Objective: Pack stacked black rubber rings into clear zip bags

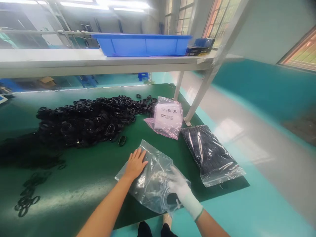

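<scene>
A clear plastic bag (155, 161) lies crumpled near the front edge of the green table. Bare, with fingers spread, my left hand (135, 164) presses flat on the bag's upper left part. My right hand (179, 184), in a white glove, is at the bag's right side, its fingers stretched out and slightly blurred. A dark round patch shows through the plastic below the glove; I cannot make out what it is. Beyond the bag, a single black ring (122, 141) lies apart from a large heap of black rings (91, 121).
Right of my hands lies a filled zip bag (212, 154) of dark pieces. A pinkish bag with a printed white sheet (168, 115) sits by the shelf post (204, 89). More rings (24, 200) lie front left. Overhead, a shelf holds a blue bin (145, 45).
</scene>
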Demonstrator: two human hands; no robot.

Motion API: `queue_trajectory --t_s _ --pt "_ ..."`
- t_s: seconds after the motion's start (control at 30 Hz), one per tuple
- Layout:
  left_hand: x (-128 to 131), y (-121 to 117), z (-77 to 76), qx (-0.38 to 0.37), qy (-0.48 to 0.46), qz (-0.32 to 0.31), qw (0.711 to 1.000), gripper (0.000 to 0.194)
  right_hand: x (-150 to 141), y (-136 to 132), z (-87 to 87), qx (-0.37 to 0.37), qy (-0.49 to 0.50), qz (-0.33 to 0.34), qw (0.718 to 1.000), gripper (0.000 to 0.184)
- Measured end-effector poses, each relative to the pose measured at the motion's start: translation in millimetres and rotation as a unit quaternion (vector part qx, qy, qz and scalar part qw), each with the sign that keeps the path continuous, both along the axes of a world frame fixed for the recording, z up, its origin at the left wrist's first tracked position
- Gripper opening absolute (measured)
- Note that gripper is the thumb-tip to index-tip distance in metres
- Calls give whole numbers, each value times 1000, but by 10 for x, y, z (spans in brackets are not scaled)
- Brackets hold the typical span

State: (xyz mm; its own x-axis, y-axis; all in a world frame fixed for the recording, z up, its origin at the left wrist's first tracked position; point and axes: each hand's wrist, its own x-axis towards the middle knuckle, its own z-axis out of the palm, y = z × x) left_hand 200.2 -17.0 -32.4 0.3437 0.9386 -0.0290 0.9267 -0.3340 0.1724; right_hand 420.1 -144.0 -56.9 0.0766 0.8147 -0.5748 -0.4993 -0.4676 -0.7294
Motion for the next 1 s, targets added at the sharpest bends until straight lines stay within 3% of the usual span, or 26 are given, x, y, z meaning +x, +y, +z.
queue_trajectory --t_s 0.1,0.23,0.33,0.4,0.5,0.57,0.63,0.67,0.77,0.87,1.0 --pt "-342 -10 -316 40 44 -4 998 54 319 -131 -3 9 33 -124 992 98" --pt "-658 -34 -340 63 84 3 994 56 535 -233 92 2 -31 -133 991 74" --pt "-685 -16 -273 54 111 17 992 55 392 -297 237 27 -173 -74 982 55" --pt "-633 -23 -260 54 120 37 991 55 220 -357 343 79 -286 40 954 51" --pt "-542 -61 -298 62 116 64 989 55 -21 -434 444 125 -445 229 856 66" --pt "-507 -88 -339 65 108 83 989 54 -121 -454 466 127 -503 287 805 53" --pt "-501 -110 -372 65 99 96 988 55 -149 -464 483 131 -508 308 794 22" --pt "-505 -118 -383 64 95 97 989 55 -135 -473 498 140 -494 320 796 17" --pt "-510 -111 -386 62 90 94 990 55 -4 -545 577 164 -449 368 798 22" --pt "-438 -25 -319 59 83 55 993 56 178 -668 665 155 -465 392 779 18" --pt "-153 146 -115 11 62 -77 995 53 383 -734 740 114 -573 287 759 28"
